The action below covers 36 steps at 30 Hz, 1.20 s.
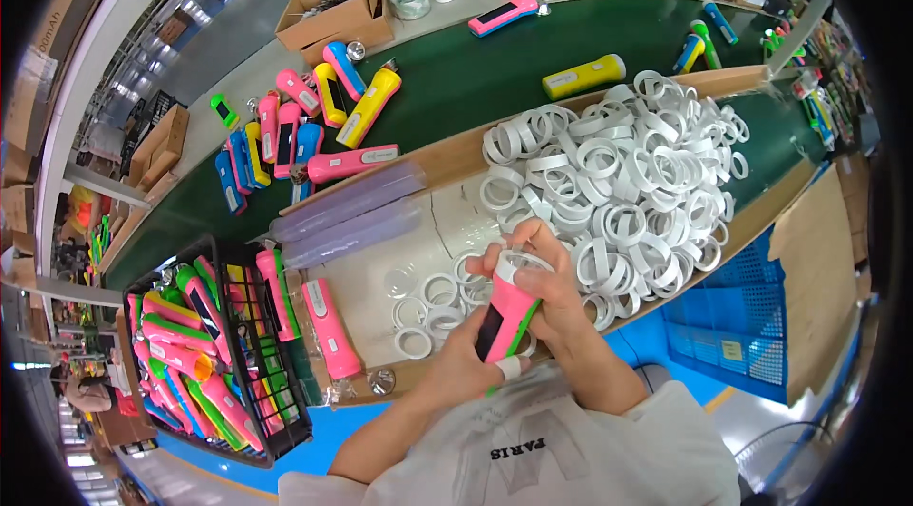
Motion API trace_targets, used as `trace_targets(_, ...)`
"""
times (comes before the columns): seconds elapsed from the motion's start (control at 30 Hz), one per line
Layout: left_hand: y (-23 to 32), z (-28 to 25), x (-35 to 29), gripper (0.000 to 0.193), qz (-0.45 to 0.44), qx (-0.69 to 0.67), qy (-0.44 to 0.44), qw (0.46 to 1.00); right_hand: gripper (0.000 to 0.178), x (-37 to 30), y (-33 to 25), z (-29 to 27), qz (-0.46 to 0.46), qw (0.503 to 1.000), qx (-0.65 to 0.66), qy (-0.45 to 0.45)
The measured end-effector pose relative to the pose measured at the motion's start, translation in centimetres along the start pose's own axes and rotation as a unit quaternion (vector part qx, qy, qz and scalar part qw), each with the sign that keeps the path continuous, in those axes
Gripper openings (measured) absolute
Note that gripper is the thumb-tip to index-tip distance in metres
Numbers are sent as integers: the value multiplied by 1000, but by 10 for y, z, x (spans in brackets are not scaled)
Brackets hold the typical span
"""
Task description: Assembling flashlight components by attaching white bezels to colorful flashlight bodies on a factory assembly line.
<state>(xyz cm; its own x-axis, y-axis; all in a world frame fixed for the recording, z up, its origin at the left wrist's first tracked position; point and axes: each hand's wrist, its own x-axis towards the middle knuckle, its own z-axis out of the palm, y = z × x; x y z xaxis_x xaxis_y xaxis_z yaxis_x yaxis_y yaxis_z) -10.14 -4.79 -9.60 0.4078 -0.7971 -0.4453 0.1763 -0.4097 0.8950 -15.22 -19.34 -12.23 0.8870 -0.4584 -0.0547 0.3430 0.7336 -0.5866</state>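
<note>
A pink and green flashlight (512, 314) is tilted in front of me, its wide head up and away from my body. My left hand (463, 360) is wrapped round its lower body, beside a dark panel. The fingers of my right hand (550, 280) grip the flashlight's head, where a white ring (526, 261) sits round the rim. Just beyond my hands lies a large heap of loose white rings (609, 187). Several more rings (439, 290) and a clear round lens (399, 282) lie to the left of the flashlight.
A black crate (290, 430) full of flashlights stands at the left. A pink flashlight (331, 327) and a silver reflector (381, 381) lie near it. Clear plastic sleeves (357, 232) rest along the cardboard tray's far edge (447, 156). More flashlights lie on the green belt (437, 78).
</note>
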Motion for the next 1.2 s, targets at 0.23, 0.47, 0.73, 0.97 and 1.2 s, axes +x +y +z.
trace_targets(0.23,-12,21,-24,49,-81,-506,-287,810,26,1,22,1,28,905,330,-268)
trace_targets(0.47,-22,6,-10,49,187,56,-19,981,24,-5,3,-6,-55,958,141,-245)
trace_targets(0.73,-18,1,9,50,199,254,154,934,38,-5,-6,2,-63,991,-93,-69)
trace_targets(0.97,-7,6,-5,54,100,108,74,986,32,-8,-10,13,-3,999,-2,-48)
trace_targets(1.2,-27,24,-22,63,-57,-553,-326,765,26,3,21,10,1,896,337,-290)
